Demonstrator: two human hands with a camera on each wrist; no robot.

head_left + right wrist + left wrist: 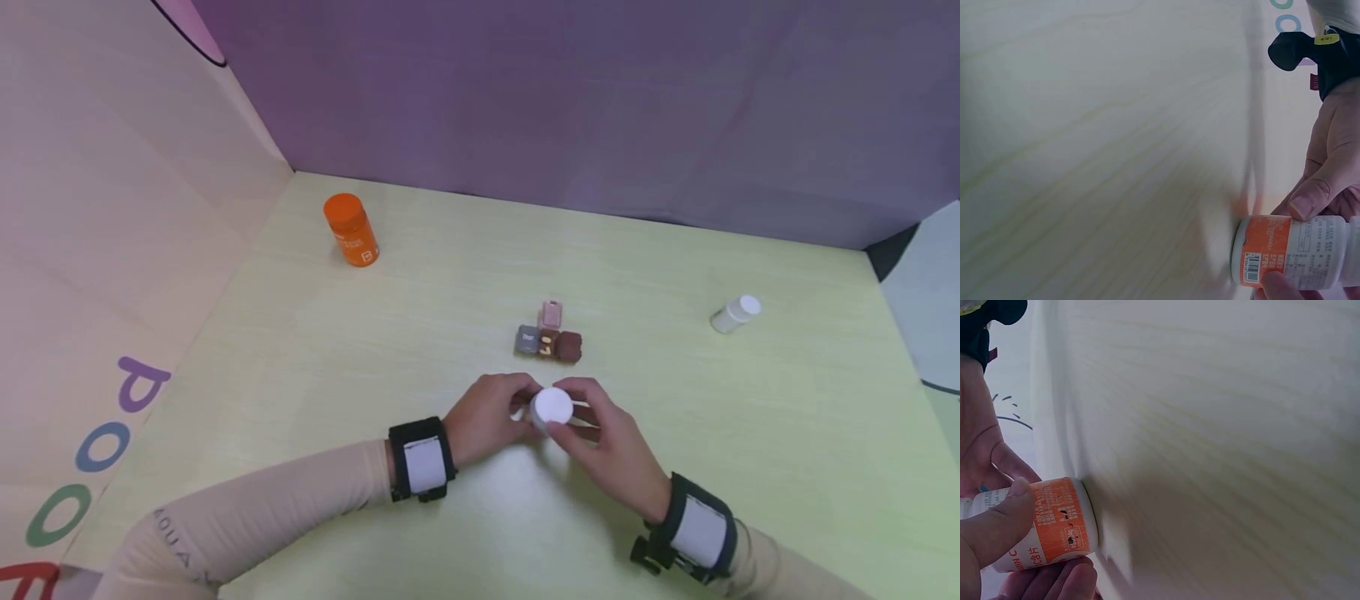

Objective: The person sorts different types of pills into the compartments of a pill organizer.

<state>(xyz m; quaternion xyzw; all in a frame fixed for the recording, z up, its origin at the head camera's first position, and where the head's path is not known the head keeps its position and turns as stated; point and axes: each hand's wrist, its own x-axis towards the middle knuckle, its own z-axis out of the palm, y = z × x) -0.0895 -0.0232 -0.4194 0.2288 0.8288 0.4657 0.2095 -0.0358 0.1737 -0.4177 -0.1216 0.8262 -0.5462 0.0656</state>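
Over the pale table (pixel 420 317), the left hand (pixel 487 417) and the right hand (pixel 611 454) meet near the middle. The orange jar (pixel 352 232) stands well apart, at the far left, so I judge it safe. The white bottle (pixel 1291 250) is upright between the two hands; both are curled around it, the right one gripping close to its cap (pixel 553 406). Whether its base touches the table, I cannot tell surely. It could tip or slip, I think, if one hand twists while the other loosens. The small bottle (pixel 736 313) seems too distant for trouble. The cubes (pixel 548 343) lie just beyond the hands; a careless push forward could scatter them.
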